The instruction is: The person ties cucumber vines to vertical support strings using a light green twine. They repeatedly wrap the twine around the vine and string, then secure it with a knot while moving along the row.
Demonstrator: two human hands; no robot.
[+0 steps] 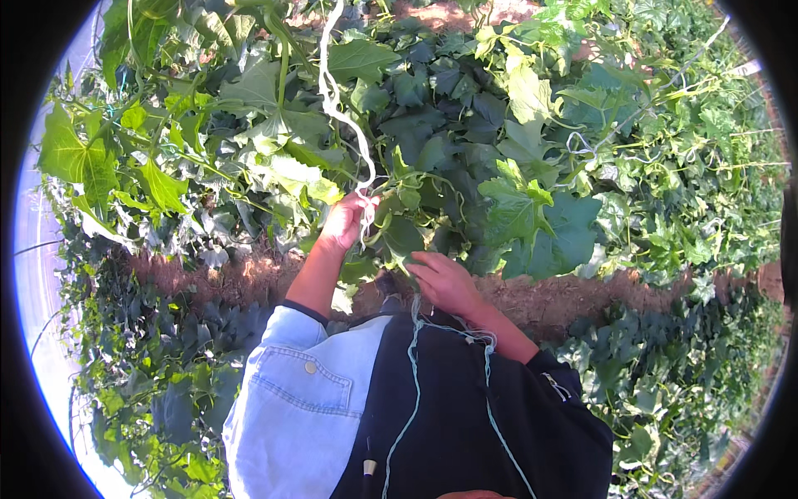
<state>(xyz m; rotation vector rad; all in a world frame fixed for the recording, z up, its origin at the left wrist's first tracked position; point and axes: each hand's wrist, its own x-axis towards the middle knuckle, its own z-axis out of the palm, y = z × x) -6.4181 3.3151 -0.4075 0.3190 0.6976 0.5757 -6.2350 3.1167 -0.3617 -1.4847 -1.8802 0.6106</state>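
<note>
My left hand (344,223) is raised in front of my chest, its fingers closed on a white twine (358,134) that comes down from the top of the view. The twine's loose end hangs below the fingers, beside a thin green vine shoot (399,187) with curling tendrils. Lower and to the right, my right hand (447,284) has its fingertips at the edge of a broad green leaf (402,240). Whether those fingers grip the leaf or its stem is not clear.
Dense leafy vines (436,118) fill the far side, with a tied string (583,148) at the right. A strip of bare soil (561,299) runs crosswise, with more vines (181,387) behind me. Pale green cords (405,399) hang around my neck.
</note>
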